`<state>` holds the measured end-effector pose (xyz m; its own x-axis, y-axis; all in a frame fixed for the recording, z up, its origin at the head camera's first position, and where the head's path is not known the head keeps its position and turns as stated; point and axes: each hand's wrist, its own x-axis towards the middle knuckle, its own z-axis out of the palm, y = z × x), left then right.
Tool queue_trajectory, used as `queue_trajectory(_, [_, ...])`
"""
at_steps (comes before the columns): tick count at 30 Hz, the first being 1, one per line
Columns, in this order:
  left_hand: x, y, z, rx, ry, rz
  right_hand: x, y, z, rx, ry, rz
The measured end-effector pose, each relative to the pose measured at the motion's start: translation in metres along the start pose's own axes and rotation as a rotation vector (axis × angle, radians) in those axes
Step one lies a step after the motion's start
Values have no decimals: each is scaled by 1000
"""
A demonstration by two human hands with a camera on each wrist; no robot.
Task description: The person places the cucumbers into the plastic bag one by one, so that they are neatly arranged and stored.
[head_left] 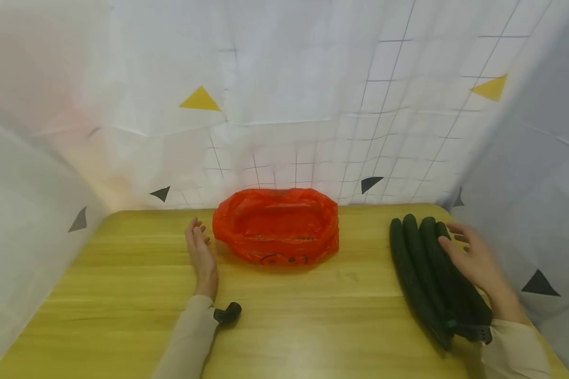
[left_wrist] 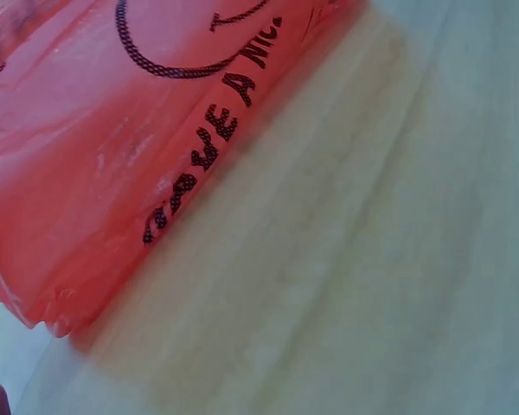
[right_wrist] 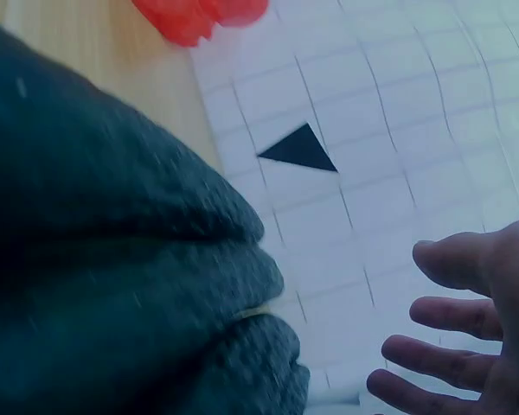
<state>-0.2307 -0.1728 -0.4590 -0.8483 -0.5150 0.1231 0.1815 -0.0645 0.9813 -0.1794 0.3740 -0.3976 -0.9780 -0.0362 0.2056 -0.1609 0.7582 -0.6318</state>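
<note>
A red plastic bag (head_left: 246, 250) with black print stands on the table, its mouth spread wide and facing up. Just left of it is my left hand (head_left: 203, 258), fingers loosely extended and holding nothing. The left wrist view shows the bag's printed side (left_wrist: 86, 156) close up, with only a fingertip in the lower left corner. Several long dark green cucumbers (head_left: 414, 268) lie side by side at the right. My right hand (head_left: 479, 263) hovers over their right side, and in the right wrist view its spread fingers (right_wrist: 437, 359) appear apart from the cucumber ends (right_wrist: 242, 277).
The yellow wood-grain table (head_left: 308, 321) fills the lower view. A white sheet (head_left: 284, 63) with grid lines and yellow and black triangles rises behind it, and more sheeting (head_left: 540, 173) flanks the right side.
</note>
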Motion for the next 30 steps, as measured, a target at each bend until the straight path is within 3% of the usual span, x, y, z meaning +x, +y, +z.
queue_trajectory(5, [-5, 14, 4, -44, -26, 26, -2, 8, -11, -36, -11, 40])
queue_trajectory(8, [1, 7, 8, -48, -46, 27, -2, 13, -15, -45, -26, 53])
queue_trajectory(12, [11, -8, 12, 20, -53, 25, -4, 23, -17, -37, -51, 85])
queue_trajectory(16, [13, -7, 14, 60, -65, 24, -7, 36, -20, -62, -99, 129])
queue_trajectory(23, [16, -7, 16, 28, -113, 20, -12, 53, -21, -119, -238, 195])
queue_trajectory(27, [15, -5, 16, 23, -172, 28, -11, 57, -19, -140, -274, 201])
queue_trajectory(30, [13, -4, 16, 16, -175, 34, -10, 57, -16, -156, -278, 203])
